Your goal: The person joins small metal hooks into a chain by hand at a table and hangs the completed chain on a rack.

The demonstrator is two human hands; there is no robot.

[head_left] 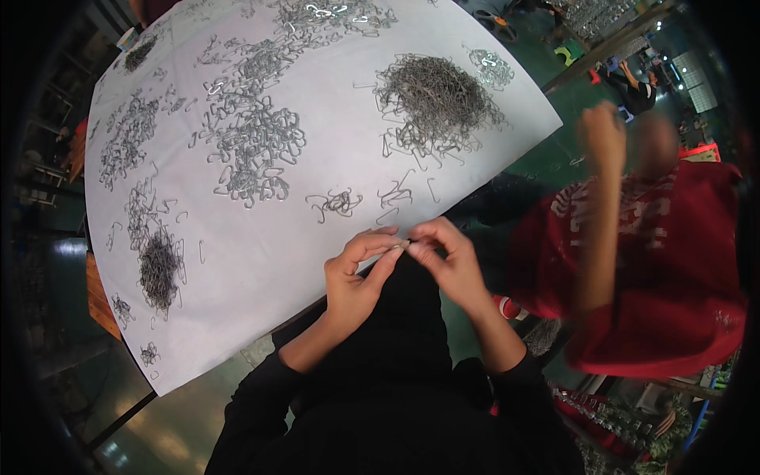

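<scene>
Close in front of my body, at the table's near edge, both hands meet fingertip to fingertip. My left hand (355,273) is closed in a pinch of thumb and fingers. Against it, my right hand (454,265) pinches too. A tiny piece sits between the fingertips, mostly covered and too small to name. Just beyond my hands lie a small heap of bent wire hooks (337,203) and a few loose wire hooks (395,192). Farther off is a big dark pile of wire hooks (439,99).
Shiny bent metal pieces (257,142) spread over the white-covered table (261,261). A darker wire pile (159,271) lies at the left. On my right, a person in a red shirt (649,261) stands close, one forearm (602,206) raised and blurred.
</scene>
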